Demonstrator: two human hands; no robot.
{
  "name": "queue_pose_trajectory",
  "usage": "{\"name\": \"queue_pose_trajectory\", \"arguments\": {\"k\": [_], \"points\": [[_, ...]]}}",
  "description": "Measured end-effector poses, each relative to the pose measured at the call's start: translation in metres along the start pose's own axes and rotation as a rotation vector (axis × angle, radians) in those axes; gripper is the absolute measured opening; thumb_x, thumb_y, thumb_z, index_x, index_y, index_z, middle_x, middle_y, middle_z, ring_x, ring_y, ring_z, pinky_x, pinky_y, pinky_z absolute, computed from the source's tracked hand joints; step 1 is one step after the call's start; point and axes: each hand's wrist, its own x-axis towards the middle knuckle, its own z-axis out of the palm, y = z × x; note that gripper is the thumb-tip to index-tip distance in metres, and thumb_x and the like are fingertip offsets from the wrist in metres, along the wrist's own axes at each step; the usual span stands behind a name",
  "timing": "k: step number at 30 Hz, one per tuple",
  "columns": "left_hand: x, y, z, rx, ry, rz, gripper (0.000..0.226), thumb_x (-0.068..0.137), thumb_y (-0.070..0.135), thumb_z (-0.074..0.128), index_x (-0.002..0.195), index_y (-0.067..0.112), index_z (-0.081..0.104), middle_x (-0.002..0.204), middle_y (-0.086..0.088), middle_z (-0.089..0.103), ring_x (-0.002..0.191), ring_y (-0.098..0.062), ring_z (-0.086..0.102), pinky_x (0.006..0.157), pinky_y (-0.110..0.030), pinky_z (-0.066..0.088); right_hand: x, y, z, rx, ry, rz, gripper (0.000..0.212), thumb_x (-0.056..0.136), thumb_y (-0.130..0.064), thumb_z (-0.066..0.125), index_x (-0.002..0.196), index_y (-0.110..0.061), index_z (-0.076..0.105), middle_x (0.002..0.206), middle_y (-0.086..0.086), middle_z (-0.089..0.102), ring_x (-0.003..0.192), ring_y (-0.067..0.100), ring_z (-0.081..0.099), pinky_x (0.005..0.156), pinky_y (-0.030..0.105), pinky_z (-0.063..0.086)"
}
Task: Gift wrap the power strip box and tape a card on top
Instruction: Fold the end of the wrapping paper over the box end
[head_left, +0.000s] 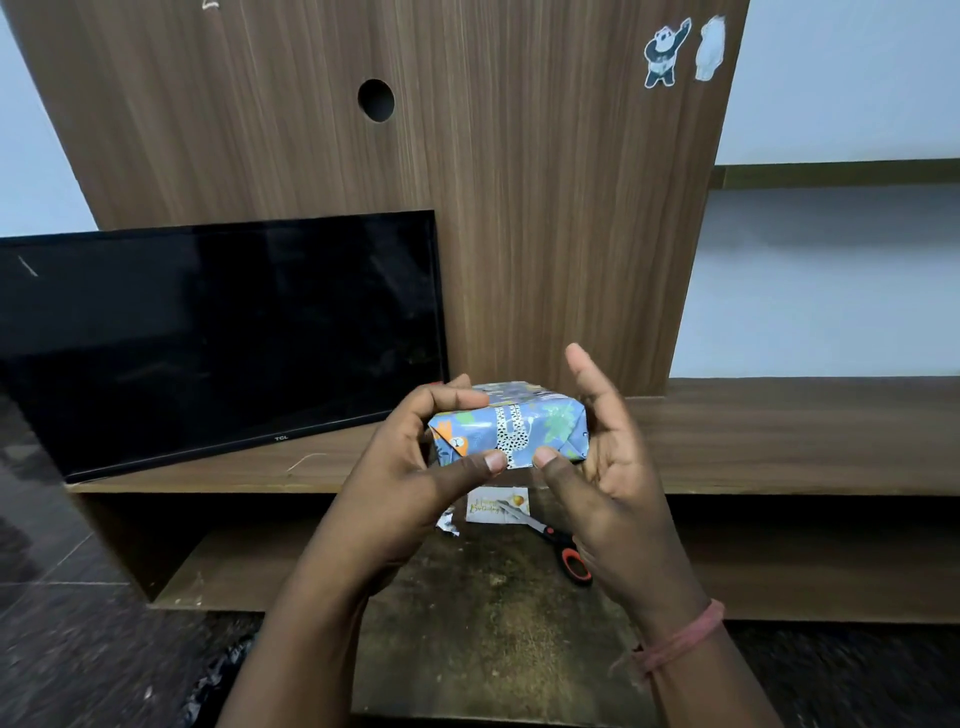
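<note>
1. From my remote view, the wrapped box (511, 428) is held in the air between both hands, above the lower shelf (249, 571) of a wooden unit. It is covered in blue patterned paper with folded ends.
2. Left hand (410, 467): its grip is closed round the box's left end, fingers curled over the top edge, thumb pressed on the near face.
3. Right hand (602, 457): thumb tip presses on the near lower edge of the box; the palm sits against the right end. The forefinger points up, clear of the paper. I read this as a pinching grip on the box, though the far fingers are hidden.
4. A pink thread band (680, 642) circles the right wrist.
5. The card (491, 505) lies flat on the dark mat (493, 623) beneath the box, gold lettering showing.
6. The scissors (550, 535), orange-handled, lie across the card's right edge, blades touching it.
7. A crumpled paper scrap (448, 522) lies just left of the card.
8. A dark television (218, 338) leans on the upper shelf, against the wood panel (519, 208); two stickers (667, 52) sit at the panel's top right.
</note>
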Motion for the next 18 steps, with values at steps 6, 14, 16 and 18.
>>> {"name": "queue_pose_trajectory", "arguments": {"k": [6, 14, 16, 18], "points": [[0.002, -0.009, -0.005, -0.003, 0.082, -0.015, 0.052, 0.075, -0.002, 0.083, 0.121, 0.020, 0.072, 0.120, 0.000, 0.073, 0.107, -0.017, 0.072, 0.083, -0.031, 0.060, -0.004, 0.005, 0.000, -0.146, -0.037, 0.171, 0.060, 0.103, -0.016, 0.056, 0.147, -0.052, 0.037, 0.133, -0.003, 0.065, 0.098, -0.001, 0.062, 0.102, 0.040, 0.044], [-0.004, -0.030, 0.015, -0.055, 0.211, -0.021, 0.073, 0.080, -0.002, 0.080, 0.145, 0.020, 0.055, 0.121, 0.005, 0.074, 0.116, -0.018, 0.069, 0.103, -0.046, 0.054, -0.007, 0.020, 0.003, -0.130, 0.109, 0.178, 0.043, 0.099, -0.027, 0.060, 0.136, -0.046, 0.051, 0.119, -0.004, 0.071, 0.112, 0.016, 0.069, 0.102, 0.050, 0.052], [-0.005, -0.035, 0.015, -0.079, 0.240, -0.010, 0.076, 0.081, 0.000, 0.079, 0.149, 0.019, 0.050, 0.125, 0.005, 0.072, 0.119, -0.017, 0.068, 0.104, -0.048, 0.053, -0.008, 0.024, 0.006, -0.130, 0.146, 0.152, 0.042, 0.099, -0.024, 0.060, 0.136, -0.044, 0.052, 0.118, -0.005, 0.071, 0.110, 0.016, 0.069, 0.101, 0.049, 0.053], [-0.007, -0.037, 0.016, -0.072, 0.226, 0.015, 0.075, 0.086, 0.004, 0.076, 0.152, 0.021, 0.046, 0.133, 0.008, 0.068, 0.124, -0.015, 0.064, 0.105, -0.047, 0.053, -0.007, 0.025, 0.007, -0.123, 0.166, 0.134, 0.044, 0.099, -0.022, 0.061, 0.136, -0.044, 0.053, 0.120, -0.007, 0.070, 0.112, 0.015, 0.068, 0.101, 0.049, 0.053]]}}
